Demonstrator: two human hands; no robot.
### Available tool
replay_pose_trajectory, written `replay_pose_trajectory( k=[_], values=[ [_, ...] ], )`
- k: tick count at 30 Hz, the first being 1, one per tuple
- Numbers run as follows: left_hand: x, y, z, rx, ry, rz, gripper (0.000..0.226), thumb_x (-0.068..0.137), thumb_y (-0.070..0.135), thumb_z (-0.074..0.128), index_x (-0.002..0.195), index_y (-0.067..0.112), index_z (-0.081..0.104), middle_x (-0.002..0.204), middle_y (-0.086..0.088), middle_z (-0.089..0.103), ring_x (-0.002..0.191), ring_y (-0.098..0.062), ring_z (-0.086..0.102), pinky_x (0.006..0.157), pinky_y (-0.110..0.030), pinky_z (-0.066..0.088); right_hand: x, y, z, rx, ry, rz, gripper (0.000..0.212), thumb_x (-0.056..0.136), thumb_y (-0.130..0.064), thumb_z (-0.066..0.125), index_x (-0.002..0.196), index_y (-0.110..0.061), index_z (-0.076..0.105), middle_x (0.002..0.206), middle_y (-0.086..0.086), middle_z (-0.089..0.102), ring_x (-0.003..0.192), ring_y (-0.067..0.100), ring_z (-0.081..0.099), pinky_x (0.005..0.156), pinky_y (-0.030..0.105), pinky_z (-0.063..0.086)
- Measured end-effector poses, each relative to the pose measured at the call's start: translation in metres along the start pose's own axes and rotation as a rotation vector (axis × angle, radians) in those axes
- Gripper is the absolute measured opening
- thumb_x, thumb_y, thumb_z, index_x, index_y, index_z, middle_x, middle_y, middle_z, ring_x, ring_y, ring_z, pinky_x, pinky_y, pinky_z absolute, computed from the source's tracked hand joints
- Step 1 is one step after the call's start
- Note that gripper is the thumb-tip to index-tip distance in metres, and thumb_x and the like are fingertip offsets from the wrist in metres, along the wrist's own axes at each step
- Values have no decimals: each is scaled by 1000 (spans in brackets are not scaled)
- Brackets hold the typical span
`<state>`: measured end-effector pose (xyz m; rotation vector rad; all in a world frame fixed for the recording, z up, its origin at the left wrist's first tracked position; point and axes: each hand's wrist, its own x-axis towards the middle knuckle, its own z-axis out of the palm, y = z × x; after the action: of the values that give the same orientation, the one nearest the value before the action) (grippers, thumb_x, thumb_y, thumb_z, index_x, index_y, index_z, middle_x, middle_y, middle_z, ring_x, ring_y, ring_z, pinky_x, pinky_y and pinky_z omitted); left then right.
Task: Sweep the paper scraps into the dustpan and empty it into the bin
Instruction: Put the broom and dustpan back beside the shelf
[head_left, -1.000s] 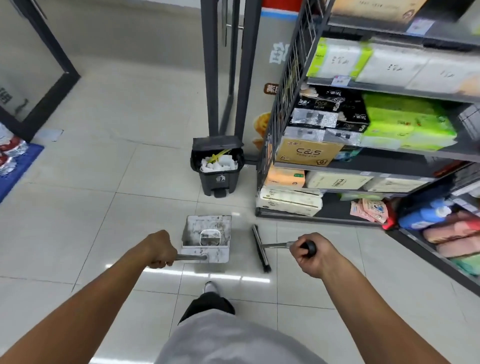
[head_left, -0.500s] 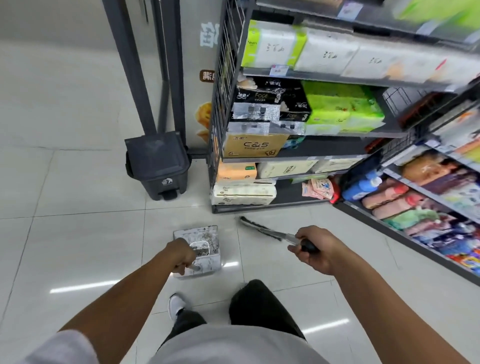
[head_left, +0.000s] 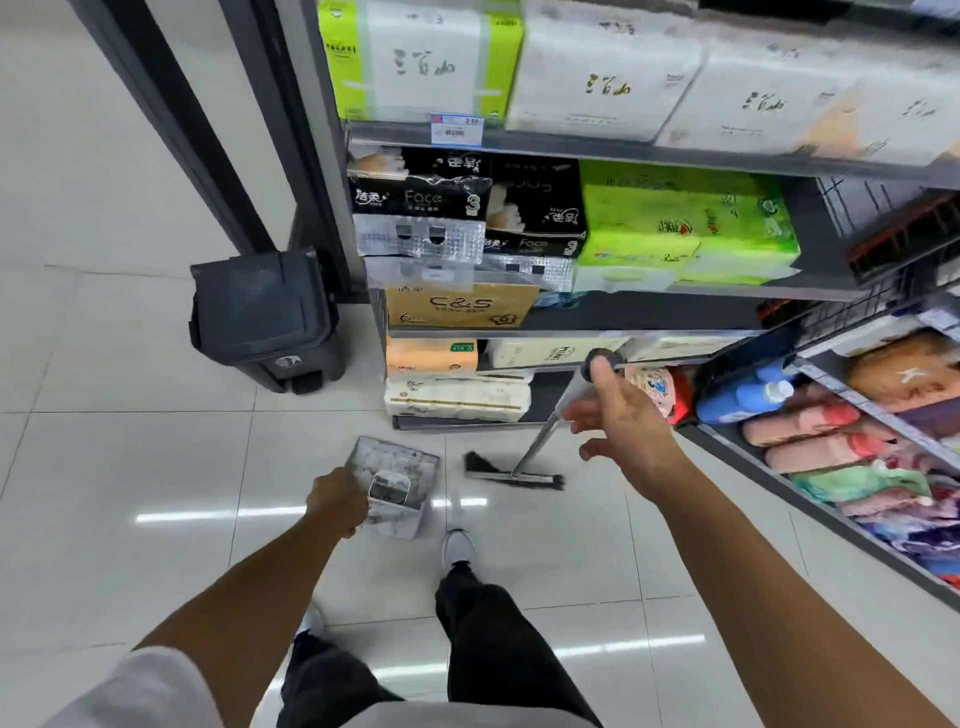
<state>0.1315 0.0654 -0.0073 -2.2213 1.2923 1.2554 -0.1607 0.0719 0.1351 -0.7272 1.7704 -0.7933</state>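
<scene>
A dirty white dustpan (head_left: 397, 462) hangs low over the tiled floor, and my left hand (head_left: 336, 501) is closed on its handle. The broom (head_left: 511, 475) rests its dark bristle head on the floor just right of the dustpan. Its metal handle slants up to a black knob by the shelf. My right hand (head_left: 623, 421) is beside that handle with fingers spread, only the thumb near the knob. The dark grey pedal bin (head_left: 260, 312) stands at the left of the shelf with its lid down. I see no paper scraps on the floor.
A store shelf unit (head_left: 571, 332) packed with tissue packs stands right behind the broom. A second low shelf (head_left: 831, 509) with bottles and soft packs runs along the right. Dark door-frame posts (head_left: 171, 119) rise behind the bin. My feet (head_left: 458, 548) are on the tiles below the dustpan.
The bin lid, open a second ago over white paper, is now down. I have turned right toward the shelves. My right hand has opened off the broom handle, which now stands steeper.
</scene>
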Motion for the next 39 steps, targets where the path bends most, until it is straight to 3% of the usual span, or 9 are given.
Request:
replay_pose_trajectory(
  k=[3,6,13,17,20,23,27,34,39],
  values=[
    [16,29,14,-10,26,-20,7,84,0,60,86,4,54,63,-6,50,41,-17,54,39,-24,48,47,2,-7,-329,42,-202,27,84,-49,66,86,-24,56,74,7,66,63,14,60,54,24,45],
    [30,52,20,-38,39,0,8,85,6,61,86,4,53,74,-10,58,44,-22,60,45,-28,54,87,-8,-3,-464,121,-334,29,93,-46,55,75,-24,49,65,1,59,59,12,54,52,21,35],
    [43,77,17,20,-69,-76,34,85,3,64,118,2,55,90,-9,52,46,-19,58,28,-22,45,146,-67,8,-831,6,-612,40,101,-42,40,100,-5,54,80,7,54,75,24,47,63,28,26],
    [51,63,19,39,-111,-136,40,84,2,62,122,3,53,73,-5,56,47,-15,55,28,-18,40,180,-85,30,-833,-91,-565,45,101,-44,38,112,-4,56,89,5,53,81,21,45,68,28,31],
    [50,52,21,31,-138,-228,8,84,6,63,89,2,58,76,-11,63,51,-22,66,28,-22,43,196,-82,55,-748,-109,-462,45,101,-44,39,108,-3,57,88,5,53,80,23,48,66,28,31],
    [46,40,28,27,-141,-237,18,86,8,59,71,6,50,73,-12,63,49,-23,66,34,-25,48,202,-79,75,-627,-14,-390,39,101,-43,41,95,-6,53,75,0,53,75,23,50,62,28,33],
    [39,27,33,12,-128,-212,13,88,11,57,79,5,51,73,-12,60,47,-21,64,43,-28,56,216,-65,89,-496,28,-342,42,94,-48,43,95,-8,56,83,12,67,80,33,64,67,49,56],
    [30,11,37,109,-101,-120,8,87,11,52,92,6,56,66,-7,56,41,-19,61,40,-24,53,191,-68,95,-575,62,-303,34,99,-18,49,128,1,44,116,10,64,88,19,59,74,26,44],
    [16,12,24,157,-96,-82,16,86,15,53,99,5,57,74,-10,62,57,-26,70,61,-38,63,172,-62,102,-581,33,-297,54,95,-18,48,146,-5,33,97,2,67,97,26,63,93,42,48]
  ],
)
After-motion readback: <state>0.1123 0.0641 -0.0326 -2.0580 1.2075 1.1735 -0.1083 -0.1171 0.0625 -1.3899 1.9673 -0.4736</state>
